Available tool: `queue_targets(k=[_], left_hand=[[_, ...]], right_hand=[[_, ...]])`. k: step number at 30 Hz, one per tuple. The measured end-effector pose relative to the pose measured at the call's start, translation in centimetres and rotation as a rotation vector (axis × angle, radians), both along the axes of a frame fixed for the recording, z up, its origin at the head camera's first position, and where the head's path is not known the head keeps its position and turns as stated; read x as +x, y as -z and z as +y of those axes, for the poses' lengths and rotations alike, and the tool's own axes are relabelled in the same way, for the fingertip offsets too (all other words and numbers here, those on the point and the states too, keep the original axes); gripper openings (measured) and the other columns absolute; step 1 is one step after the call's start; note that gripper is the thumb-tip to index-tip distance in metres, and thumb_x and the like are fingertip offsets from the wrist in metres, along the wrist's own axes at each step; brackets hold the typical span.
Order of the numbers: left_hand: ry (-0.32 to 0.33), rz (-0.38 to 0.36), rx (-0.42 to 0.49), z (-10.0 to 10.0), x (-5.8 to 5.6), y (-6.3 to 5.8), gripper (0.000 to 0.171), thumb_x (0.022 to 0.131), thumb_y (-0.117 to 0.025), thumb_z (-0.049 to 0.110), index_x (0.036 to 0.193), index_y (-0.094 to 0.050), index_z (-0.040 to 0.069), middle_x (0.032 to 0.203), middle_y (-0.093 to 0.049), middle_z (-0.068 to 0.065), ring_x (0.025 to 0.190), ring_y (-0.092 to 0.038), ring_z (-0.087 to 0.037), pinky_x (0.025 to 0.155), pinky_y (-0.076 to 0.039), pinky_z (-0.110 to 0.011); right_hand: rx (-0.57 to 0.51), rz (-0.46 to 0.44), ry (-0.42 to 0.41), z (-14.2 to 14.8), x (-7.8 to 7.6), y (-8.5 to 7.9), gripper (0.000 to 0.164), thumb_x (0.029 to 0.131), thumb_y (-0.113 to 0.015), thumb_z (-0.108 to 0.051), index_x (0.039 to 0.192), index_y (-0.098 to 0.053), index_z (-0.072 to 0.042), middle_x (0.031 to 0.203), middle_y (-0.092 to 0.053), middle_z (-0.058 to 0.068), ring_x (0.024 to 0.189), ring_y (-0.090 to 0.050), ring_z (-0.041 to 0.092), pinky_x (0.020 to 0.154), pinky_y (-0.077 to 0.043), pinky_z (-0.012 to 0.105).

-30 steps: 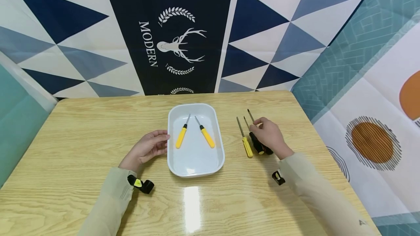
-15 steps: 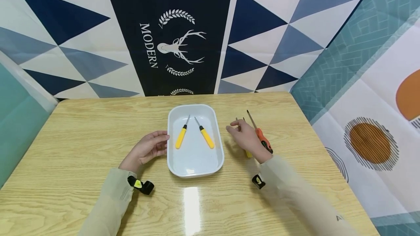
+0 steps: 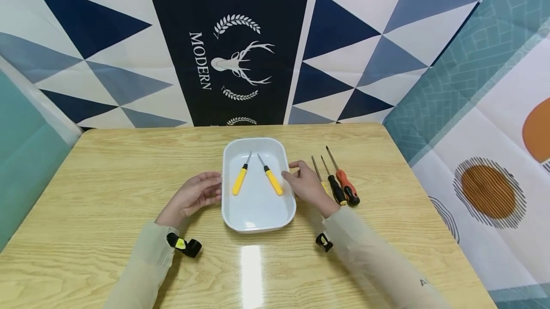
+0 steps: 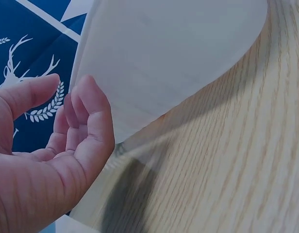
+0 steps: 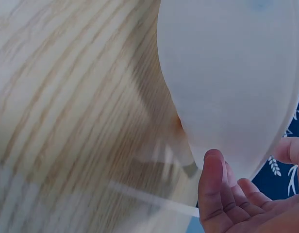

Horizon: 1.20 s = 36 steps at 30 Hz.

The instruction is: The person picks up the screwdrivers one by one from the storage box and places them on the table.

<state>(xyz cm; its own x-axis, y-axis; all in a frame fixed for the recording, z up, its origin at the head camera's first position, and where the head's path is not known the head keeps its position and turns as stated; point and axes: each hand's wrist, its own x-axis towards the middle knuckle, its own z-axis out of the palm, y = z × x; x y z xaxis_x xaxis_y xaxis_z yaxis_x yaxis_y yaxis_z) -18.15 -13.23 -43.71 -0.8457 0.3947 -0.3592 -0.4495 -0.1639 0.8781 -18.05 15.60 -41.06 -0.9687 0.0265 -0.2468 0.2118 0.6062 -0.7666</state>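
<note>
A white tray (image 3: 258,218) rests on the wooden table with two yellow-handled tools (image 3: 240,182) inside. Each has a black collar and a slim metal tip; their exact kind is hard to tell. My left hand (image 3: 199,193) is at the tray's left side, fingers loosely bent against the outer wall, as the left wrist view shows; its thumb stands apart from the wall. At the opposite side, my right hand (image 3: 307,185) has its fingers by the outer wall and its thumb tip at the rim. Neither hand holds a tool.
Right of the right hand lie three screwdrivers: one with a yellow handle (image 3: 324,187) partly hidden by the hand, one black (image 3: 336,190), one red and black (image 3: 345,184). A patterned cloth wall (image 3: 240,60) stands behind the table (image 3: 129,165).
My right hand has left the screwdrivers and moved leftward to the tray's right rim, uncovering the red and black ones. The left hand and the tray have stayed about in place.
</note>
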Motion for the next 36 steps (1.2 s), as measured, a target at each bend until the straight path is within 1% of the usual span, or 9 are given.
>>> queue_targets(k=[4,9,11,15,19,23,29,36], left_hand=[[-0.022,0.015,-0.016,-0.1,0.1,-0.2,0.041,0.086,-0.057,0.02,0.118,-0.038,0.001,0.085,-0.056,0.0,0.073,-0.057,-0.009,0.073,-0.053,-0.025],[-0.063,0.04,-0.06,-0.3,0.3,-0.8,0.055,0.085,-0.058,0.021,0.126,-0.03,-0.003,0.092,-0.053,-0.002,0.075,-0.057,-0.01,0.074,-0.052,-0.025],[-0.082,0.057,-0.078,-0.4,0.3,-1.0,0.058,0.085,-0.058,0.022,0.128,-0.029,-0.004,0.095,-0.053,-0.002,0.077,-0.057,-0.011,0.074,-0.052,-0.026],[-0.125,0.099,-0.113,-0.6,0.4,-1.7,0.057,0.084,-0.059,0.023,0.127,-0.031,-0.002,0.098,-0.052,-0.002,0.081,-0.058,-0.012,0.078,-0.052,-0.027],[-0.157,0.132,-0.142,-0.5,0.4,-2.3,0.049,0.085,-0.059,0.023,0.123,-0.036,0.002,0.103,-0.049,-0.005,0.083,-0.057,-0.013,0.082,-0.051,-0.03],[-0.163,0.172,-0.164,-0.1,0.4,-2.7,0.043,0.085,-0.058,0.022,0.119,-0.039,0.004,0.102,-0.048,-0.004,0.083,-0.056,-0.012,0.083,-0.05,-0.031],[-0.159,0.216,-0.194,0.4,0.3,-3.4,0.042,0.085,-0.058,0.022,0.118,-0.04,0.004,0.097,-0.048,0.0,0.084,-0.055,-0.013,0.083,-0.05,-0.032],[-0.14,0.242,-0.211,1.1,0.1,-4.2,0.046,0.086,-0.056,0.017,0.123,-0.037,0.0,0.101,-0.05,-0.005,0.086,-0.055,-0.015,0.086,-0.049,-0.037]], right_hand=[[0.017,-0.004,0.007,-0.3,0.0,0.2,0.04,0.087,-0.05,-0.036,0.12,-0.042,-0.014,0.084,-0.054,0.009,0.056,-0.05,0.017,0.044,-0.045,0.025],[0.016,-0.002,0.0,-0.3,0.1,0.3,0.038,0.089,-0.048,-0.032,0.121,-0.042,-0.013,0.089,-0.054,0.009,0.059,-0.051,0.017,0.044,-0.045,0.024],[0.016,-0.002,-0.004,-0.2,0.2,0.3,0.037,0.089,-0.047,-0.031,0.12,-0.042,-0.012,0.09,-0.054,0.009,0.059,-0.051,0.017,0.044,-0.045,0.023],[0.024,0.006,-0.006,-0.3,0.2,0.2,0.036,0.089,-0.047,-0.031,0.12,-0.043,-0.012,0.09,-0.054,0.008,0.059,-0.051,0.017,0.046,-0.044,0.024],[0.041,0.013,-0.011,-0.4,0.2,0.2,0.035,0.089,-0.046,-0.03,0.119,-0.043,-0.011,0.088,-0.054,0.008,0.061,-0.05,0.017,0.048,-0.044,0.024],[0.057,0.022,-0.009,-0.4,0.2,0.1,0.035,0.089,-0.047,-0.03,0.119,-0.044,-0.011,0.087,-0.053,0.007,0.062,-0.05,0.017,0.049,-0.044,0.024],[0.078,0.014,-0.005,-0.4,0.3,0.1,0.036,0.089,-0.046,-0.031,0.119,-0.044,-0.012,0.088,-0.053,0.007,0.064,-0.05,0.016,0.049,-0.043,0.023],[0.074,0.019,-0.005,-0.4,0.3,0.2,0.037,0.089,-0.047,-0.031,0.12,-0.044,-0.012,0.088,-0.053,0.007,0.065,-0.051,0.016,0.05,-0.044,0.023]])
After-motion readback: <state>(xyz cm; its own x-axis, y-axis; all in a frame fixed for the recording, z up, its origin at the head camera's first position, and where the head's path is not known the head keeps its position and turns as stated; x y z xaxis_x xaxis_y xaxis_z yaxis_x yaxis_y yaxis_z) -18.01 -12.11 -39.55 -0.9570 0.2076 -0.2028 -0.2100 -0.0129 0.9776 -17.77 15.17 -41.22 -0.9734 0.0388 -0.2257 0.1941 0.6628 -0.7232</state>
